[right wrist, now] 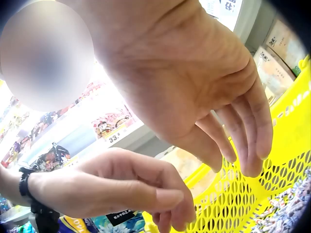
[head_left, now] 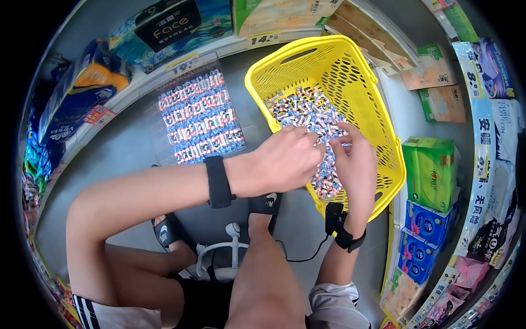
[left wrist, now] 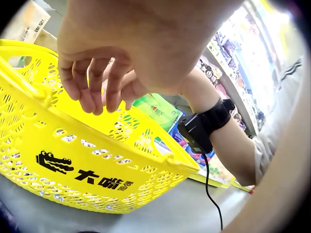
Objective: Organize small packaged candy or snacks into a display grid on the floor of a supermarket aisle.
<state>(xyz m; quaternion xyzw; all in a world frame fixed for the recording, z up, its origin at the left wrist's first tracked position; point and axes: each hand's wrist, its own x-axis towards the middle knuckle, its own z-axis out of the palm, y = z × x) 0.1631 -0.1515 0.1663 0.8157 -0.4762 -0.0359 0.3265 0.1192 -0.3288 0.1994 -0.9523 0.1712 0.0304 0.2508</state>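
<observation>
A yellow plastic basket [head_left: 296,59] with perforated walls holds a loose heap of small wrapped candies [head_left: 298,107] in blue, white and red. Over its near side hovers my left hand [head_left: 293,156]; in the left wrist view its fingers [left wrist: 97,80] hang loosely bent with nothing visible between them. My right hand [head_left: 357,164] is close beside it, above the candies, and the right wrist view shows its fingers [right wrist: 245,126] relaxed and pointing down, holding nothing visible. Left of the basket, a clear box [head_left: 150,104] contains similar candies [head_left: 203,120] laid in neat rows.
Shelves with tissue packs stand around: a blue Face carton [head_left: 170,27] at the back, a green pack [head_left: 431,172] and blue packs [head_left: 422,252] at right. Sandalled feet [head_left: 167,230] and a white stool-like frame [head_left: 233,249] are below. A black cable [head_left: 307,259] runs from the right wristband.
</observation>
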